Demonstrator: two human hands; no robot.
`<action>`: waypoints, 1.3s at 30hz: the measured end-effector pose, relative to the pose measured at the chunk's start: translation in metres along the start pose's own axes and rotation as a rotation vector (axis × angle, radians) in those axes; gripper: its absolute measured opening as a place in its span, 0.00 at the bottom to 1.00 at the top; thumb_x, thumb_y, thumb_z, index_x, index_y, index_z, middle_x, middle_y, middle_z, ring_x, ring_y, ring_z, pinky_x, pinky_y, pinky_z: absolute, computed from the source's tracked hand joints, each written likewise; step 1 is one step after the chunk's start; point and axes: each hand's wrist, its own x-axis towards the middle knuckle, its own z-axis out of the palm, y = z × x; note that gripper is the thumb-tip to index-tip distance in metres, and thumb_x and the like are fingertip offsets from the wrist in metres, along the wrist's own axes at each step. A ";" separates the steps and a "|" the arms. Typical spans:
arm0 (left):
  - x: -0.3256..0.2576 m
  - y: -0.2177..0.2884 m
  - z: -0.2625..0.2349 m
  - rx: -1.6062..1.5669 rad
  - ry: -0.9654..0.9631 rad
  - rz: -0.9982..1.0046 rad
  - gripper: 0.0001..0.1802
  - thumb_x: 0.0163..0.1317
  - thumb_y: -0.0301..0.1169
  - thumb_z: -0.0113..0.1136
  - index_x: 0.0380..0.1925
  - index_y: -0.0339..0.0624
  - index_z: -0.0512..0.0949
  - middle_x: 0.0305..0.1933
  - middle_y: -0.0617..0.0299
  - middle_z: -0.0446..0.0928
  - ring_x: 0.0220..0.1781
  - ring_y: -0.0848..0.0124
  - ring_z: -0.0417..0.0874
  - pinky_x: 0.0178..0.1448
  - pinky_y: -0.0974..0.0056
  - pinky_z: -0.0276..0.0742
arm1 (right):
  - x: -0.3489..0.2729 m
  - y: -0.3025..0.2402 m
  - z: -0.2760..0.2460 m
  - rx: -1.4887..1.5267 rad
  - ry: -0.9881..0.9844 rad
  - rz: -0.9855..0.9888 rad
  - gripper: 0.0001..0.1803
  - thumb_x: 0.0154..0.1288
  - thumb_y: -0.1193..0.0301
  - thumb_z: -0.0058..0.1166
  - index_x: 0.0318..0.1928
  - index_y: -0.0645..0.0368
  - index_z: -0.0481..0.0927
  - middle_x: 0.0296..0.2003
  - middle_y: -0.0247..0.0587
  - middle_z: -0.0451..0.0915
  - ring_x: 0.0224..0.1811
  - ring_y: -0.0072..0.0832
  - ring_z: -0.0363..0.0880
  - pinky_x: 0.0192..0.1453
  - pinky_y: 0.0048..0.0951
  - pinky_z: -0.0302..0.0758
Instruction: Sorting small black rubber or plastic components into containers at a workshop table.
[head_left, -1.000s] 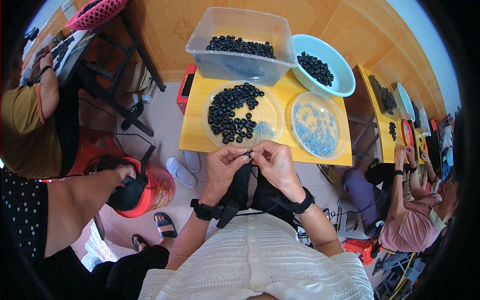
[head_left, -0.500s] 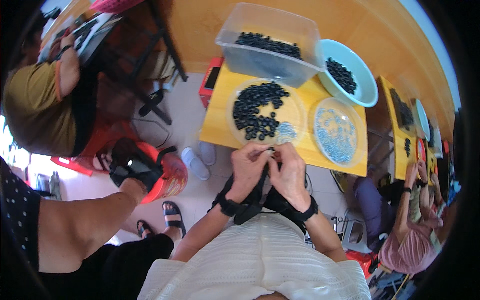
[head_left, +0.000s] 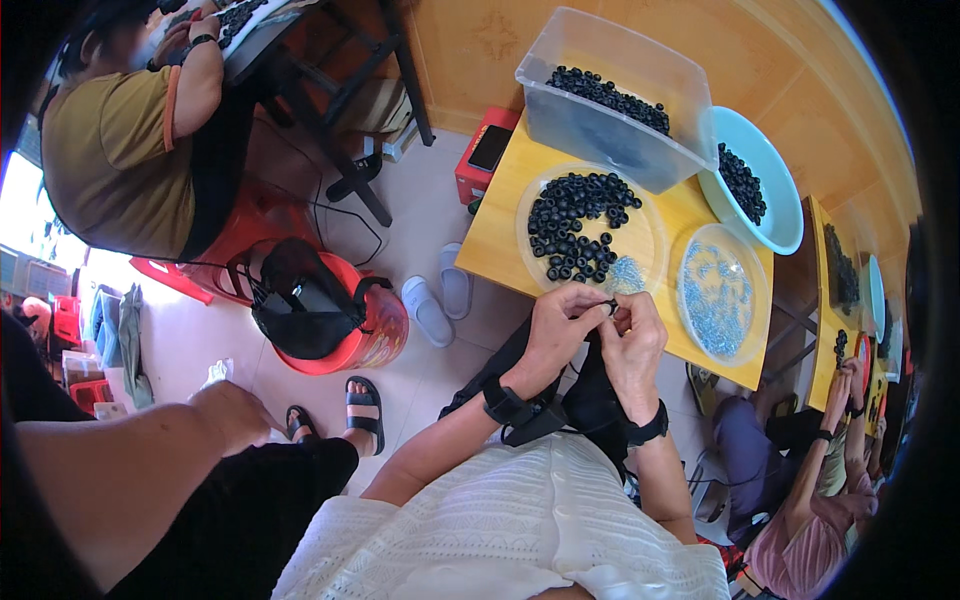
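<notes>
Just beyond the near edge of the yellow table, my left hand (head_left: 562, 328) and my right hand (head_left: 634, 350) meet fingertip to fingertip. Both pinch a small black ring-like piece (head_left: 611, 306), partly hidden by the fingers. Closest to them is a clear round tray (head_left: 524, 245) bearing many round black pieces (head_left: 565, 215) with holes in their middles. A little heap of thin bluish pieces (head_left: 627, 274) lies at that tray's near edge. To its right, a second clear round tray (head_left: 765, 315) has similar bluish pieces (head_left: 716, 295) scattered over it.
Behind the trays stand a clear plastic bin (head_left: 612, 135) and a light-blue bowl (head_left: 788, 215), both with black pieces. A red box (head_left: 472, 180) adjoins the table. At left are a red bucket (head_left: 385, 335) with a black bag (head_left: 305, 300), slippers (head_left: 428, 312) and co-workers; another works at right.
My view has shifted, so the table and my hands appear farther right. The hands still pinch the black piece. A co-worker's hand at left has moved away from the black bag.
</notes>
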 end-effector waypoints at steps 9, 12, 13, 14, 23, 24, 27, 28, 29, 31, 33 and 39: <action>0.000 0.002 -0.014 0.327 -0.200 -0.256 0.12 0.61 0.31 0.53 0.32 0.31 0.80 0.28 0.64 0.77 0.31 0.80 0.76 0.38 0.74 0.75 | 0.000 0.000 -0.007 -0.047 -0.113 0.005 0.08 0.45 0.82 0.57 0.25 0.66 0.70 0.20 0.49 0.69 0.19 0.43 0.70 0.23 0.36 0.66; 0.000 -0.003 -0.013 0.336 -0.163 -0.226 0.12 0.58 0.31 0.54 0.27 0.30 0.79 0.21 0.63 0.75 0.25 0.81 0.73 0.32 0.73 0.71 | -0.001 -0.001 -0.007 -0.037 -0.143 -0.012 0.08 0.45 0.82 0.56 0.25 0.66 0.69 0.21 0.49 0.69 0.20 0.45 0.70 0.24 0.37 0.66; -0.001 -0.005 -0.012 0.307 -0.128 -0.194 0.13 0.56 0.32 0.55 0.24 0.30 0.78 0.16 0.63 0.73 0.21 0.81 0.70 0.26 0.71 0.67 | -0.001 -0.001 -0.007 -0.032 -0.156 -0.047 0.07 0.46 0.82 0.55 0.25 0.66 0.69 0.21 0.49 0.69 0.21 0.45 0.70 0.24 0.37 0.66; 0.000 -0.008 -0.011 0.308 -0.132 -0.193 0.13 0.56 0.32 0.55 0.24 0.30 0.78 0.16 0.63 0.73 0.21 0.81 0.70 0.26 0.71 0.67 | -0.001 0.000 -0.007 -0.034 -0.153 -0.046 0.07 0.46 0.82 0.55 0.25 0.66 0.69 0.21 0.49 0.69 0.21 0.45 0.70 0.24 0.37 0.66; -0.004 0.020 -0.013 0.164 -0.256 -0.397 0.16 0.65 0.38 0.49 0.42 0.35 0.76 0.35 0.63 0.78 0.35 0.77 0.79 0.41 0.73 0.75 | 0.005 0.007 -0.019 -0.026 -0.118 -0.035 0.07 0.47 0.78 0.56 0.25 0.64 0.71 0.20 0.49 0.70 0.23 0.47 0.72 0.26 0.39 0.68; -0.004 0.025 -0.015 0.181 -0.220 -0.408 0.17 0.65 0.38 0.48 0.44 0.36 0.76 0.36 0.62 0.78 0.36 0.76 0.79 0.41 0.72 0.75 | 0.012 0.004 -0.024 0.014 -0.259 0.055 0.08 0.47 0.78 0.57 0.26 0.65 0.71 0.19 0.49 0.72 0.23 0.46 0.74 0.26 0.38 0.69; -0.001 0.031 -0.023 0.181 -0.191 -0.395 0.18 0.65 0.39 0.48 0.45 0.37 0.75 0.36 0.60 0.78 0.37 0.74 0.79 0.43 0.72 0.75 | 0.030 0.013 -0.041 0.051 -0.428 0.147 0.10 0.46 0.77 0.60 0.29 0.65 0.73 0.18 0.43 0.73 0.21 0.35 0.73 0.25 0.32 0.69; 0.001 0.030 -0.027 0.193 -0.173 -0.390 0.17 0.65 0.39 0.48 0.45 0.37 0.75 0.36 0.59 0.78 0.37 0.74 0.79 0.43 0.72 0.75 | 0.038 0.016 -0.046 0.059 -0.483 0.134 0.12 0.46 0.77 0.62 0.32 0.65 0.75 0.16 0.37 0.73 0.18 0.24 0.72 0.23 0.25 0.68; 0.001 0.029 -0.031 0.189 -0.158 -0.387 0.17 0.65 0.37 0.48 0.45 0.37 0.75 0.36 0.58 0.78 0.37 0.73 0.79 0.43 0.72 0.75 | 0.049 0.017 -0.053 0.050 -0.523 0.148 0.12 0.46 0.77 0.62 0.33 0.65 0.75 0.16 0.34 0.73 0.19 0.20 0.71 0.23 0.23 0.67; 0.003 0.025 -0.035 0.164 -0.150 -0.382 0.16 0.65 0.36 0.49 0.44 0.36 0.75 0.36 0.58 0.78 0.37 0.73 0.79 0.43 0.71 0.75 | 0.073 0.020 -0.062 0.022 -0.488 0.126 0.12 0.46 0.77 0.62 0.33 0.65 0.75 0.16 0.34 0.73 0.19 0.20 0.71 0.23 0.23 0.67; 0.001 0.024 -0.037 0.138 -0.137 -0.378 0.15 0.64 0.35 0.49 0.44 0.36 0.76 0.36 0.58 0.78 0.37 0.73 0.79 0.43 0.71 0.76 | 0.097 0.019 -0.069 -0.005 -0.456 0.102 0.12 0.46 0.77 0.62 0.33 0.65 0.75 0.16 0.34 0.73 0.19 0.20 0.71 0.23 0.23 0.67; -0.002 0.020 -0.047 0.087 -0.111 -0.378 0.13 0.63 0.33 0.51 0.42 0.35 0.76 0.35 0.58 0.78 0.36 0.73 0.79 0.43 0.71 0.76 | 0.114 0.008 -0.069 -0.091 -0.498 0.101 0.13 0.44 0.75 0.62 0.32 0.67 0.76 0.19 0.47 0.77 0.25 0.38 0.78 0.31 0.33 0.72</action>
